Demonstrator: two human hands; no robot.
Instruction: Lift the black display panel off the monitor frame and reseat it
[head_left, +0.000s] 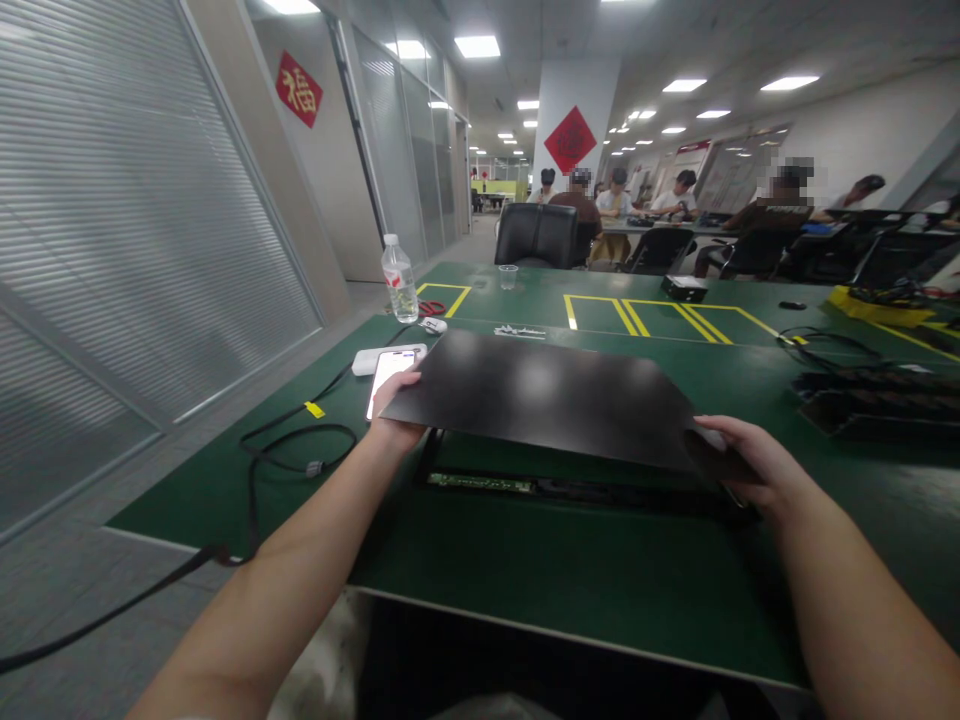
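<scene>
A thin, dark, slightly glossy sheet is held up above the table, tilted, with its right end bending down. My left hand is closed on its left corner, thumb on top. My right hand grips the curled right corner, with some of its fingers hidden. Under the sheet lies a black frame with a narrow green circuit board strip along its near side. The sheet hides the frame's far part. Just behind my left hand a phone with a lit screen leans on a white case-like object.
On the green table stand a water bottle and a clear cup. A black cable loops at left. Red-handled scissors lie behind. Black parts are stacked at right. Several people sit at tables beyond.
</scene>
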